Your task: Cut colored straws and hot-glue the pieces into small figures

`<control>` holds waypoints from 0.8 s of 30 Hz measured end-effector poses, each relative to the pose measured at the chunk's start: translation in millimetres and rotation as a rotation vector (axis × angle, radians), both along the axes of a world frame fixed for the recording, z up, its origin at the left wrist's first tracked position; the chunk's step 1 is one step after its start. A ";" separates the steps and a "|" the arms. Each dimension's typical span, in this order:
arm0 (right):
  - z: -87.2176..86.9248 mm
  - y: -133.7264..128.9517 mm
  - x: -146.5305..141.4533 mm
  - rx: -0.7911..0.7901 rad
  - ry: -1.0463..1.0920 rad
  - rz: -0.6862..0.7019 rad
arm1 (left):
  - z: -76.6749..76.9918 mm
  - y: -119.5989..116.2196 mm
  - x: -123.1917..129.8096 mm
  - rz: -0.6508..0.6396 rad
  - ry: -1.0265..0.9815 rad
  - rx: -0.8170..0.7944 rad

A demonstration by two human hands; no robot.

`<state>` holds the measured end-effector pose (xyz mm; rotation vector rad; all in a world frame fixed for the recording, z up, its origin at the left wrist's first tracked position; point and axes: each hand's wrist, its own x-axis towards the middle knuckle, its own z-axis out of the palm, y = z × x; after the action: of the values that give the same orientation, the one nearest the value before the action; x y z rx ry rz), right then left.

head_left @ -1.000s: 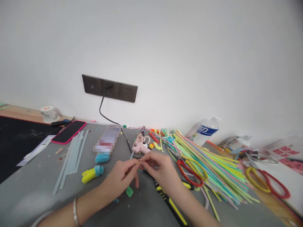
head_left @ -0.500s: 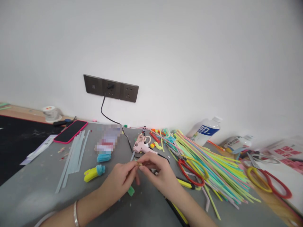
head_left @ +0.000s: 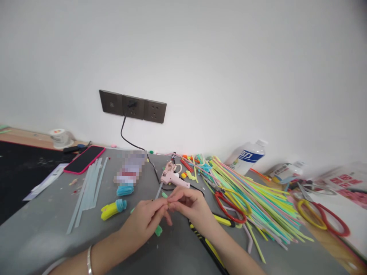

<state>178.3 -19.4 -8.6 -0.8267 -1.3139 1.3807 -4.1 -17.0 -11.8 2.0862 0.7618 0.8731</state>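
Over the middle of the grey mat, my left hand [head_left: 146, 218] and my right hand [head_left: 191, 206] meet fingertip to fingertip. Both are closed in a pinch around a tiny yellowish piece, mostly hidden by the fingers and too small to name. Behind my left hand, partly covered, lie green fuzzy pieces [head_left: 158, 230]. A pink hot glue gun [head_left: 172, 177] with a glue stick in it rests just beyond the fingertips. To the left of my left hand is a yellow fuzzy bundle with a blue end [head_left: 110, 210]. A yellow-and-black utility knife [head_left: 223, 220] lies beside my right wrist.
Right of my hands spreads a pile of coloured pipe cleaners [head_left: 255, 198], with red-and-yellow scissors [head_left: 231, 208] on its near side. Glue sticks [head_left: 90, 185] and a pink-cased phone [head_left: 85, 158] lie left. A white bottle [head_left: 248, 156] stands by the wall. A cord runs to the socket [head_left: 132, 106].
My fingertips have closed further over the tiny piece, so less of it shows. My right hand has shifted slightly, and the whole view has drifted a little.
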 end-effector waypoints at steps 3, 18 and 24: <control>1.7 -3.3 -2.8 0.114 -0.066 -0.094 | 1.0 -1.9 0.1 -0.006 0.006 -0.041; 8.1 -7.7 -1.6 0.090 -0.062 0.007 | 6.1 -4.9 -1.1 -0.034 -0.006 -0.083; 20.2 -12.4 -3.0 0.047 -0.191 -0.007 | 0.6 -4.7 -0.8 -0.027 0.065 -0.093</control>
<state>175.4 -31.8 11.6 -0.9484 -1.4823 1.2843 -4.9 -21.7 -11.3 2.0461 0.7913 0.7445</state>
